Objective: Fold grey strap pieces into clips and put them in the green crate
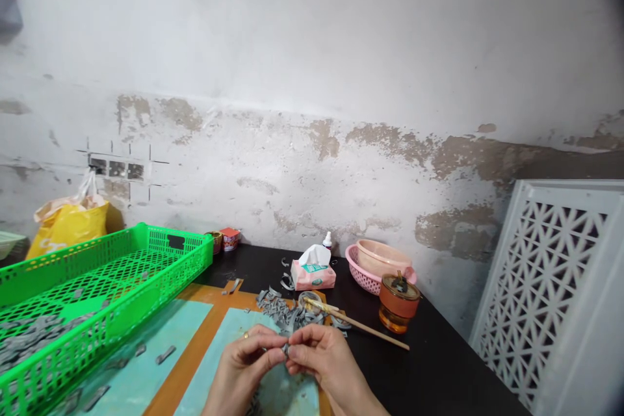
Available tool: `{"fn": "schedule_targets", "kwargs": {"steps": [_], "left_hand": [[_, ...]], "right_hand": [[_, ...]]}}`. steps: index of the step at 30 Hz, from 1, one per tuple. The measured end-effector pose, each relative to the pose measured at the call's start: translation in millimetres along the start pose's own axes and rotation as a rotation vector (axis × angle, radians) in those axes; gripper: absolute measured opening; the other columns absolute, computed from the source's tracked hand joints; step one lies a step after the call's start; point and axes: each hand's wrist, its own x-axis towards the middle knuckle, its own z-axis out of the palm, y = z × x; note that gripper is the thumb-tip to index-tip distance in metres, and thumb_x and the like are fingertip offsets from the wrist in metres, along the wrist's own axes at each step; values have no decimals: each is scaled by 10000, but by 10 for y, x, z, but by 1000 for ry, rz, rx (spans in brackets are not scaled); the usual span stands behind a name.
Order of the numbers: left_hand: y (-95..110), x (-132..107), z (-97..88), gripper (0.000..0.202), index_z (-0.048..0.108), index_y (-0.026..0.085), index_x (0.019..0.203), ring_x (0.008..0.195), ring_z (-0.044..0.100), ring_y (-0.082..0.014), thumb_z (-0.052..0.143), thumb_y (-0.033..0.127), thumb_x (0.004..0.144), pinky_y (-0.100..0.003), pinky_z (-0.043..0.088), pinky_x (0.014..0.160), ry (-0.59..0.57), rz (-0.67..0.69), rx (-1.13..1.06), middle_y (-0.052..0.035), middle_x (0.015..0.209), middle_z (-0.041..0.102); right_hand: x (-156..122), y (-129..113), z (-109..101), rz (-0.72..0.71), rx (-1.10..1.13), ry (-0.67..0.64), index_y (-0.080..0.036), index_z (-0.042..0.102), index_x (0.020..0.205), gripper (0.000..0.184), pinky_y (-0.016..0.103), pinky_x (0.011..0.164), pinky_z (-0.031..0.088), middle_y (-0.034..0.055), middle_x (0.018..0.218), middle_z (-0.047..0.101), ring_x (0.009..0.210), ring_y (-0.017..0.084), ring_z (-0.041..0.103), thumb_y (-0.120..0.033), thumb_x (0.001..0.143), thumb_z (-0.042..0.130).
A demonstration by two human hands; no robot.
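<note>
My left hand (241,370) and my right hand (326,364) meet low in the middle of the view. Their fingertips pinch a small grey strip (286,350) between them, and the fingers partly hide it. Just beyond my hands lies a loose pile of grey strips (287,313) on an orange board (195,318). A pale teal mat (244,325) lies under my hands. A thin wooden stick (361,326) rests to the right of the pile, not touching either hand.
A green plastic mesh tray (160,253) holding grey strips stands to my left, over a second teal mat (141,354). On the black table (439,344) stand a tissue box (313,271), a pink basket (365,276) and an amber jar (398,302). A white lattice panel (541,286) leans right.
</note>
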Motion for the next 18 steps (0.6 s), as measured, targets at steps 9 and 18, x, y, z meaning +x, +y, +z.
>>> {"fn": "schedule_targets", "kwargs": {"steps": [9, 18], "left_hand": [[-7, -8, 14, 75, 821, 259, 752, 742, 655, -219, 784, 282, 690, -290, 507, 709, -20, -36, -41, -32, 733, 719], [18, 14, 11, 136, 816, 242, 704, 790, 613, -225, 807, 366, 648, -302, 483, 745, -32, -77, -62, -36, 771, 671]], "right_hand": [[-49, -48, 32, 46, 114, -47, -131, 636, 665, 333, 235, 602, 429, -15, 591, 608, 550, 102, 558, -253, 472, 878], [-38, 19, 13, 60, 224, -110, -143, 573, 726, 338, 229, 608, 413, -16, 651, 605, 573, 94, 549, -202, 536, 846]]}}
